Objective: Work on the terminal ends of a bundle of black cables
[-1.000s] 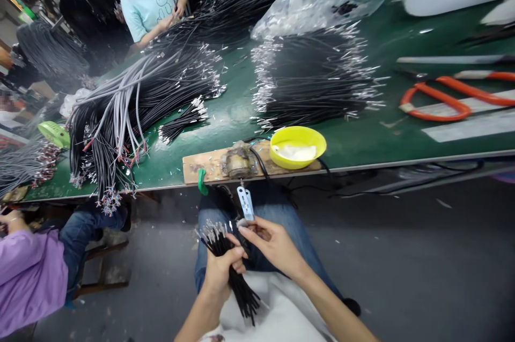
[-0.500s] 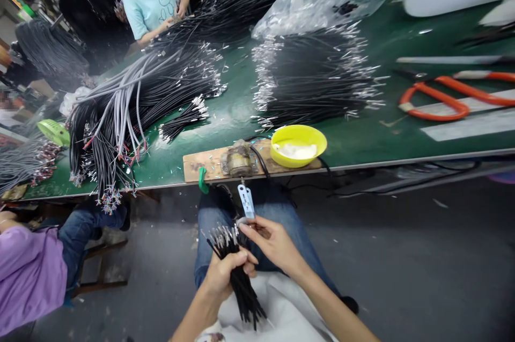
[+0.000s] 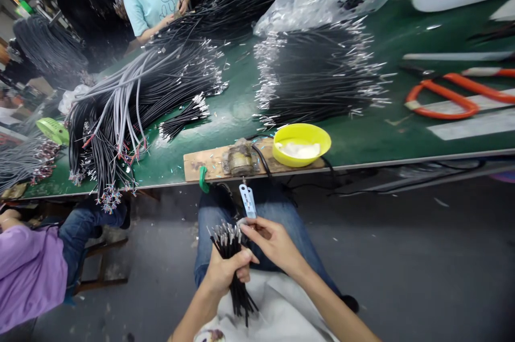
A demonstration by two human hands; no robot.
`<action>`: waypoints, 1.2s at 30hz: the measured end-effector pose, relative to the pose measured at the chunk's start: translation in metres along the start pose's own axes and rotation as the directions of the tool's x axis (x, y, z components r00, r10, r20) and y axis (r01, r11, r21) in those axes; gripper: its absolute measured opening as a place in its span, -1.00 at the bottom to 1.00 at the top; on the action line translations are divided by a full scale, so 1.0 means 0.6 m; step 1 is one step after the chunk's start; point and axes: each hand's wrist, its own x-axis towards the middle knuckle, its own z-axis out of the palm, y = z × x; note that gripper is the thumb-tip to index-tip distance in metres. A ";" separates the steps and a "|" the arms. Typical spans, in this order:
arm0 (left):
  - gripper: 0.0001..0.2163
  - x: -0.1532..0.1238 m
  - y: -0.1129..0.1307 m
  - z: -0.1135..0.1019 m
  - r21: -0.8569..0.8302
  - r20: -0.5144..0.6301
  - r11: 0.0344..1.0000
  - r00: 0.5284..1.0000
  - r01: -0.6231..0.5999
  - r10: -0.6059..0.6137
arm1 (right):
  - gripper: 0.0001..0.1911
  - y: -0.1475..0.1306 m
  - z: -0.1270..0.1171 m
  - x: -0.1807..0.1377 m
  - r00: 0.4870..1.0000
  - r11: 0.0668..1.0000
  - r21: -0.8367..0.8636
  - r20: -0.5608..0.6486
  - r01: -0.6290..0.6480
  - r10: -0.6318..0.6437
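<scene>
My left hand (image 3: 230,271) is closed round a bundle of short black cables (image 3: 241,299), held upright above my lap. Their stripped, silvery ends fan out at the top. Beside those ends my right hand (image 3: 273,243) pinches with thumb and forefinger; what lies between the fingertips is too small to make out, and something greyish shows there. Just above the right fingers hangs a light blue plastic clip (image 3: 248,201), joined to the shaft of a small motor (image 3: 240,160). The motor is fixed on a wooden board (image 3: 209,162) at the table edge.
A yellow bowl (image 3: 301,143) with white stuff stands on the board's right end, near a green clamp (image 3: 204,178). On the green table (image 3: 362,141) lie black cable piles (image 3: 317,74), grey cables (image 3: 124,90) and orange-handled scissors (image 3: 442,98). Co-workers sit across and to the left.
The cable bundle in my left hand has turned slightly, its lower ends swinging left. My right hand stays pinched by the cable tips. The view has shifted a little.
</scene>
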 end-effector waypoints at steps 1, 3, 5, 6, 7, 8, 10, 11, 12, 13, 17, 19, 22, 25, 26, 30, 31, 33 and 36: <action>-0.58 0.000 0.000 0.000 0.003 -0.003 1.000 1.000 -0.005 0.005 | -0.69 0.001 0.000 0.000 1.000 1.000 0.003 0.003 -0.003 0.003; -0.57 0.001 -0.001 0.001 0.010 0.004 1.000 1.000 -0.017 0.017 | -0.68 0.002 0.000 -0.001 1.000 1.000 0.016 0.017 -0.013 0.012; -0.57 0.000 0.000 0.001 0.004 0.034 1.000 0.999 -0.030 0.030 | -0.66 0.005 0.001 -0.001 0.999 0.999 0.032 0.023 -0.027 0.027; -0.58 0.000 0.000 0.001 -0.014 0.050 0.999 0.998 -0.035 0.036 | -0.64 0.007 0.002 -0.001 0.999 0.999 0.035 0.022 -0.034 0.033; -0.59 0.000 -0.001 0.002 -0.041 0.061 0.998 0.997 -0.042 0.044 | -0.63 0.009 0.003 -0.001 0.999 0.999 0.036 0.019 -0.037 0.037; -0.61 -0.001 -0.001 0.002 -0.071 0.067 0.996 0.997 -0.045 0.050 | -0.63 0.010 0.004 0.000 0.999 0.999 0.035 0.015 -0.038 0.038; -0.63 0.000 -0.002 0.003 -0.108 0.060 0.993 0.997 -0.049 0.056 | -0.62 0.012 0.004 0.000 0.999 0.999 0.030 0.016 -0.035 0.035; -0.63 0.000 -0.002 0.003 -0.105 0.055 0.993 0.997 -0.049 0.055 | -0.61 0.012 0.004 0.000 0.999 0.999 0.021 0.018 -0.033 0.032; -0.62 0.000 -0.002 0.004 -0.090 0.050 0.995 0.998 -0.044 0.049 | -0.61 0.011 0.003 0.000 0.999 1.000 0.007 0.021 -0.031 0.030; -0.61 0.000 -0.002 0.003 -0.070 0.043 0.997 0.998 -0.038 0.041 | -0.60 0.009 0.002 0.000 0.999 1.000 -0.008 0.026 -0.031 0.031; -0.60 -0.002 0.002 0.000 0.020 0.049 0.999 0.998 -0.031 0.030 | -0.57 -0.004 -0.003 -0.003 0.994 0.997 0.024 0.088 -0.074 0.072; -0.61 -0.004 0.005 -0.001 0.073 0.096 0.996 0.995 -0.044 0.037 | -0.55 -0.011 -0.002 -0.005 0.984 0.987 0.097 0.138 -0.127 0.113; -0.61 -0.007 0.007 0.000 0.075 0.126 0.995 0.991 -0.059 0.049 | -0.53 -0.020 0.003 -0.007 0.976 0.959 0.201 0.120 -0.201 0.179; -0.61 -0.005 0.007 0.003 0.006 0.054 0.997 0.996 -0.072 0.071 | -0.55 -0.024 0.005 -0.007 0.980 0.949 0.245 0.027 -0.197 0.196; -0.61 -0.004 0.007 0.005 -0.005 0.027 0.997 0.997 -0.076 0.076 | -0.55 -0.026 0.003 -0.007 0.981 0.951 0.244 0.010 -0.189 0.192; -0.62 -0.004 0.009 0.011 0.062 -0.069 0.990 0.989 -0.126 0.130 | -0.65 -0.034 -0.009 -0.010 0.991 0.984 0.128 0.075 -0.122 0.113; -0.62 -0.005 0.011 0.013 0.097 -0.090 0.984 0.983 -0.151 0.160 | -0.69 -0.036 -0.012 -0.012 0.993 0.994 0.070 0.085 -0.085 0.079; -0.62 -0.007 0.016 0.018 0.170 -0.108 0.966 0.970 -0.197 0.217 | -0.76 -0.041 -0.016 -0.015 0.996 0.999 -0.052 0.085 -0.005 0.010; -0.62 -0.009 0.024 0.023 0.256 -0.112 0.938 0.957 -0.232 0.267 | -0.79 -0.047 -0.017 -0.020 0.991 0.977 -0.179 0.094 0.114 -0.098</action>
